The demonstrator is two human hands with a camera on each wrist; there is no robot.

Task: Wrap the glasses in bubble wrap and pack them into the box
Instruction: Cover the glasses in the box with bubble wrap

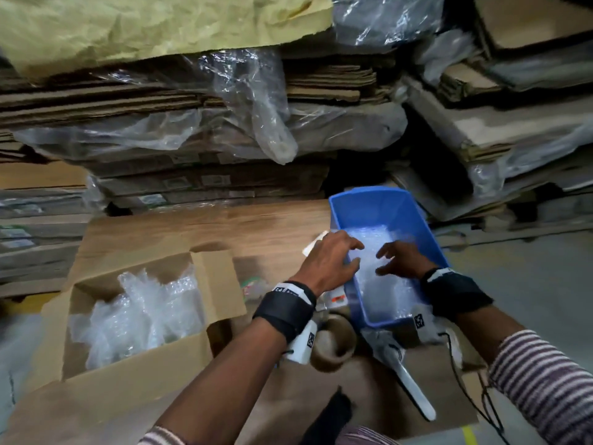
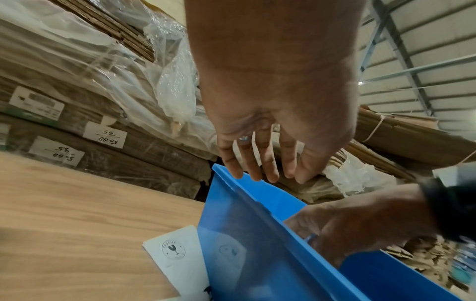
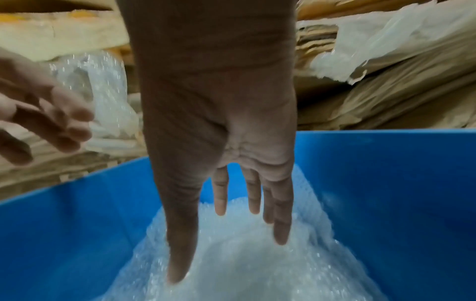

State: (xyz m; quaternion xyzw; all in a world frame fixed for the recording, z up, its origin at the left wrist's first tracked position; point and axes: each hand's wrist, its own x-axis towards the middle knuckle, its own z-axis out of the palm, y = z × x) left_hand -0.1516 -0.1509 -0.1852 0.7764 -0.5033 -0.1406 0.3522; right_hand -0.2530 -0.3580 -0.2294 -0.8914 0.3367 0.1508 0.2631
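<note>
A blue plastic bin (image 1: 362, 203) sits at the right of the wooden table, with sheets of bubble wrap (image 1: 378, 284) lying inside it. My right hand (image 1: 396, 258) reaches down into the bin with straight, spread fingers (image 3: 280, 230) just over the bubble wrap (image 3: 244, 254). Over the bin's left rim (image 2: 257, 195) hovers my left hand (image 1: 333, 255), fingers (image 2: 260, 169) relaxed and holding nothing. At the left stands an open cardboard box (image 1: 179, 354) holding several bundles of bubble wrap (image 1: 138, 316). No bare glass shows in any view.
A roll of brown tape (image 1: 337, 345) and a white-handled tool (image 1: 414, 390) lie near the bin's front. Fragile stickers (image 2: 177, 256) lie beside its left wall. Stacks of flattened cardboard (image 1: 192, 175) and plastic film (image 1: 250, 101) close off the far side.
</note>
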